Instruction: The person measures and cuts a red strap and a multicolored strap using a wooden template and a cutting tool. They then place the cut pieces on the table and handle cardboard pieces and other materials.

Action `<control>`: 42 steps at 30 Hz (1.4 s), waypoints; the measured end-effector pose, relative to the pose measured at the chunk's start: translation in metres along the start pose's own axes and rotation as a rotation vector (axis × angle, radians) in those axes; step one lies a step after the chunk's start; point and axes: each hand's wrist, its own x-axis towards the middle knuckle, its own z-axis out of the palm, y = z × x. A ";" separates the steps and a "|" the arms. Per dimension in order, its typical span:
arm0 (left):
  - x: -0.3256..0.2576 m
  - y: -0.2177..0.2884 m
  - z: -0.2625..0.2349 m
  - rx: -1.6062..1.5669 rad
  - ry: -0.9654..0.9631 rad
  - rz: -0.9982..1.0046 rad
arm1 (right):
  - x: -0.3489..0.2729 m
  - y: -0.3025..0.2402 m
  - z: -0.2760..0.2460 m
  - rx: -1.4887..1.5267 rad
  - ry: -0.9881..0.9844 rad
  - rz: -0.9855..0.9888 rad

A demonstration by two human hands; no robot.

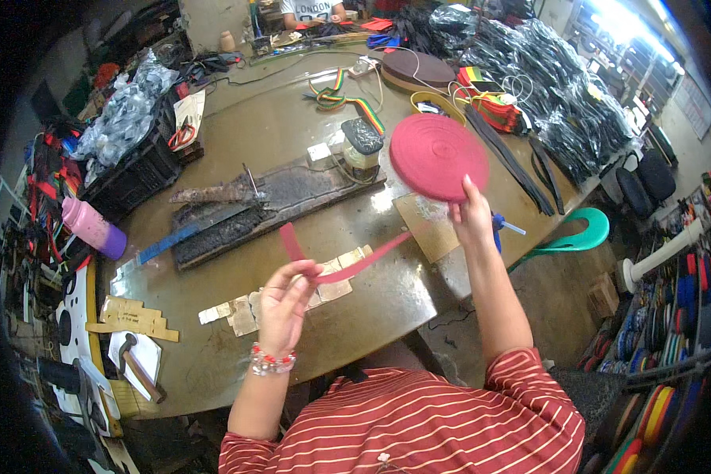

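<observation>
My right hand (472, 215) grips the lower edge of a large flat roll of dark red webbing (438, 156), raised above the right side of the table. From the roll a loose red strap end (363, 265) sags across to my left hand (284, 296). The left fingers pinch this strap, and a short tail of it sticks up past them. Below the strap, joined pieces of tan cardboard (249, 310) lie on the table, partly hidden by my left hand. A square board (428, 229) rests under the roll, near my right hand.
A dark block with a blue-ended metal ruler (170, 241) crosses the table (387, 296). A hammer (138, 367) and a pink-purple bottle (93, 227) are at left; a lidded jar (362, 150) stands mid-table. A green stool (584, 229) is beyond the right edge. Another person (312, 9) sits opposite.
</observation>
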 end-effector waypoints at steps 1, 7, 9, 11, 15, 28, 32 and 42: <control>0.000 -0.006 0.005 0.006 -0.036 -0.021 | 0.027 0.007 -0.003 0.005 0.100 0.073; 0.012 -0.027 0.013 -0.004 -0.149 -0.226 | 0.136 0.061 -0.021 0.075 0.300 0.358; 0.018 -0.032 0.014 -0.021 -0.163 -0.264 | 0.160 0.070 -0.018 0.145 0.339 0.363; 0.027 -0.038 0.016 -0.052 -0.173 -0.248 | 0.177 0.077 -0.009 0.228 0.396 0.287; 0.046 -0.045 0.019 -0.116 -0.134 -0.263 | 0.190 0.078 0.016 0.234 0.534 0.217; -0.054 -0.014 -0.055 -0.029 0.458 -0.019 | -0.009 0.033 0.068 -1.026 -0.428 -0.466; -0.072 -0.006 -0.065 0.115 0.497 0.180 | -0.077 0.087 0.145 -1.137 -0.928 -0.844; -0.106 0.045 -0.125 0.682 0.864 0.364 | -0.140 0.157 0.263 -1.156 -1.356 -0.313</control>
